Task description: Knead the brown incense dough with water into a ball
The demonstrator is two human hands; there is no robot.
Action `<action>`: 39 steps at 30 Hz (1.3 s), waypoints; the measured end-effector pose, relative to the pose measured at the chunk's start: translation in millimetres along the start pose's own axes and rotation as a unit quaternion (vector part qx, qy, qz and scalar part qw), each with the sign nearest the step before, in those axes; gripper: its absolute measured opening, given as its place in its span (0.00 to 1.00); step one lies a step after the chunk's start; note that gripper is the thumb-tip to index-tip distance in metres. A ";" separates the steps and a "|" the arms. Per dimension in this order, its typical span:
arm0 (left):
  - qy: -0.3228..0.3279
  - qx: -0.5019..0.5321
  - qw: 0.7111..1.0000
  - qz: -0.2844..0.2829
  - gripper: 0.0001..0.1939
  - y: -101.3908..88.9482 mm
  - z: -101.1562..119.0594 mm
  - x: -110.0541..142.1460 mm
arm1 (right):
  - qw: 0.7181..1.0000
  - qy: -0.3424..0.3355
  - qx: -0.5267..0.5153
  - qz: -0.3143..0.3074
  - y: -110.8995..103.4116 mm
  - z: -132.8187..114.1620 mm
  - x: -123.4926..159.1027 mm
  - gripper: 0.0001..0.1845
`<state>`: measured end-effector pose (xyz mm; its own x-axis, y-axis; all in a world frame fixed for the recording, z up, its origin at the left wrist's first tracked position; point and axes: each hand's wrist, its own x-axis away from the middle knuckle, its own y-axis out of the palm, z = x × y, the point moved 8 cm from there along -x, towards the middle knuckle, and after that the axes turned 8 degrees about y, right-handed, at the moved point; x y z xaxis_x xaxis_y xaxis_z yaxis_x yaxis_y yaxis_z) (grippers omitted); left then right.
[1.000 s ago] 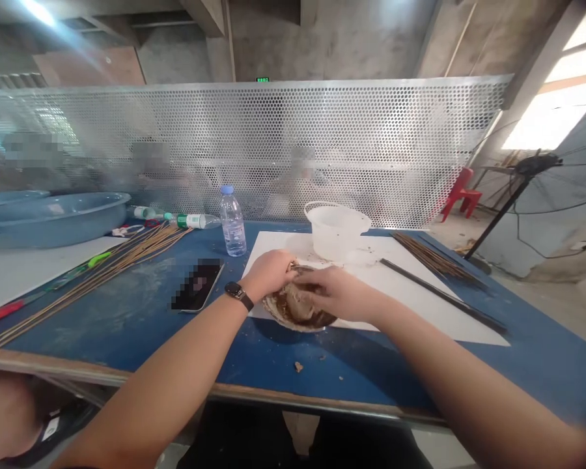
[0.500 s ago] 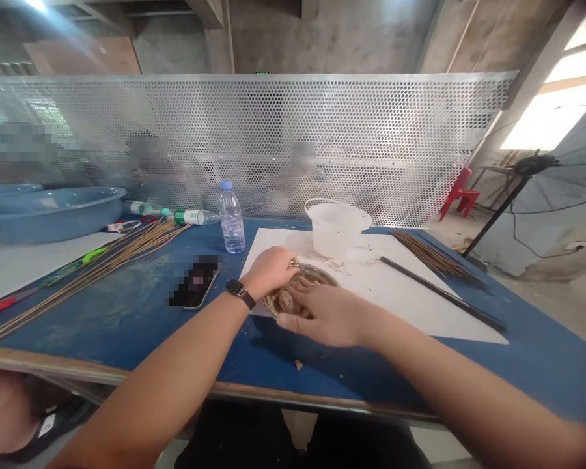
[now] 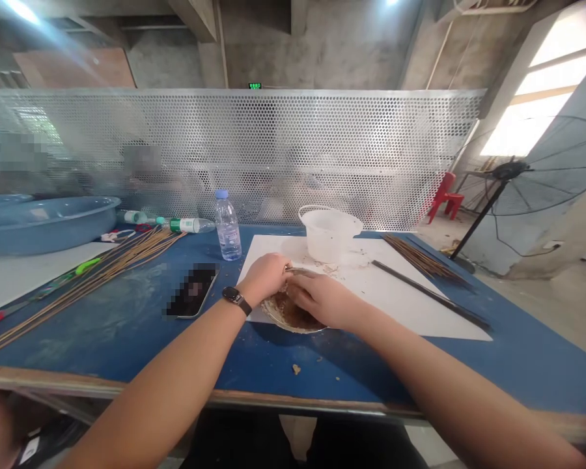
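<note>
Left of the grip, bamboo skewers (image 3: 112, 264) are lying on the blue tabletop (image 3: 102, 339) beside a phone (image 3: 193, 290). My left grip (image 3: 266, 277) is clamping a shallow dish (image 3: 273, 312), steadying it on a white board (image 3: 395, 293), while my right grip (image 3: 320, 299), fingers together, is pressing into brown paste (image 3: 293, 314) inside it. Beyond the grip, a plastic tub (image 3: 329, 238) is standing; to its right, a dark rod (image 3: 430, 296) is lying.

Head-worn cam, looking from the person's own head, faces fwd & down, close over the left hand (image 3: 266, 277) & right hand (image 3: 322, 301), w/ the blue work table (image 3: 78, 319) filling the lower frame & perforated metal screen (image 3: 234, 130) farther back.
</note>
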<state>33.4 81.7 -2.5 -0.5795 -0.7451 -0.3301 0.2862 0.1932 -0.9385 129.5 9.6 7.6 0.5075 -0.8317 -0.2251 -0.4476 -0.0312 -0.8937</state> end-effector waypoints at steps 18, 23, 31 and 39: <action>-0.022 -0.031 0.999 -0.017 0.07 -1.2 2.2 0.4 | 0.994 -0.014 0.072 -0.076 5.8 -44.5 50.1 0.33; -0.024 -0.029 0.999 -0.013 0.08 -0.5 2.1 0.4 | 0.984 0.065 0.118 -0.114 18.7 -22.0 33.9 0.50; -0.018 -0.030 0.999 -0.011 0.07 -0.9 0.6 0.4 | 0.984 0.088 0.131 -0.084 13.1 -1.0 -2.7 0.16; 0.002 -0.021 1.000 -0.009 0.07 -2.7 3.0 1.9 | 0.999 0.029 0.033 -0.003 -2.4 3.1 -6.0 0.17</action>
<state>33.8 77.8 -0.3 -0.5874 -0.7463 -0.3131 0.2438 0.2057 -0.9478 129.8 16.4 9.9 0.4646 -0.8629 -0.1988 -0.3940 -0.0004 -0.9191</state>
